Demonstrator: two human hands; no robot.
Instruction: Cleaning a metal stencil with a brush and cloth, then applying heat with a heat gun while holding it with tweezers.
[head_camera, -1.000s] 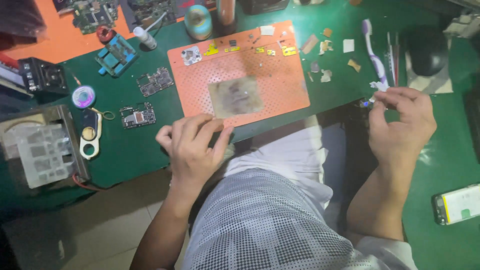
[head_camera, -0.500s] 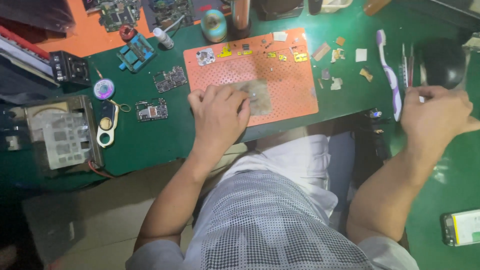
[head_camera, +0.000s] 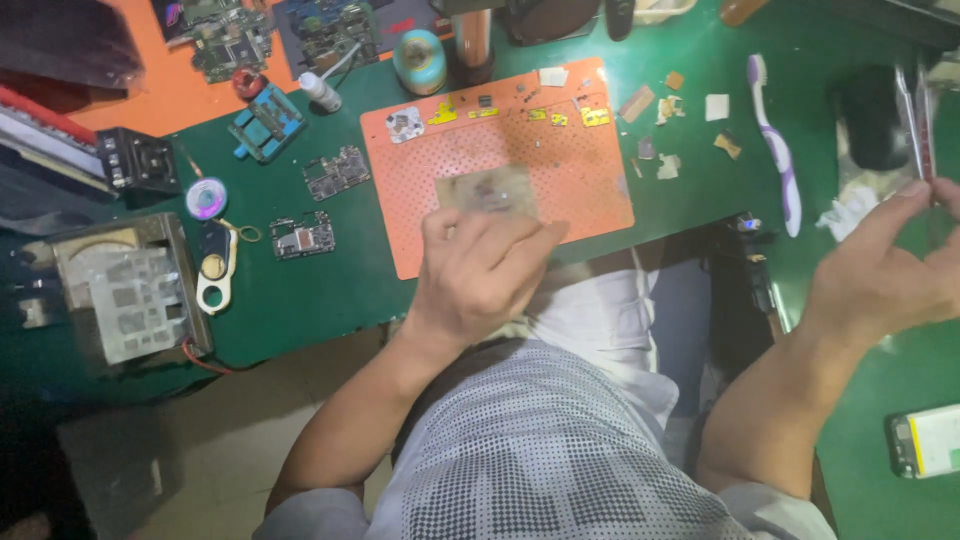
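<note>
Circuit boards, two small ones (head_camera: 303, 236) on green table (head_camera: 330, 290) left of orange mat (head_camera: 590, 190). One mat, one purple toothbrush (head_camera: 775, 150), one phone (head_camera: 925, 440) at far right. Left hand (head_camera: 480, 275) rests on mat near edge, fingers bent, just below grey square plate (head_camera: 487, 188), holding nothing visible. Right hand (head_camera: 885, 270) well apart, fingertips pinching thin tweezers (head_camera: 918, 125).

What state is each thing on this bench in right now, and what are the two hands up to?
Left hand: fingers bent, resting on the orange mat.
Right hand: fingertips at the tweezers.
Toothbrush: lying flat.
Circuit boards: bare, lying flat.
Phone: lying flat at the table edge.
</note>
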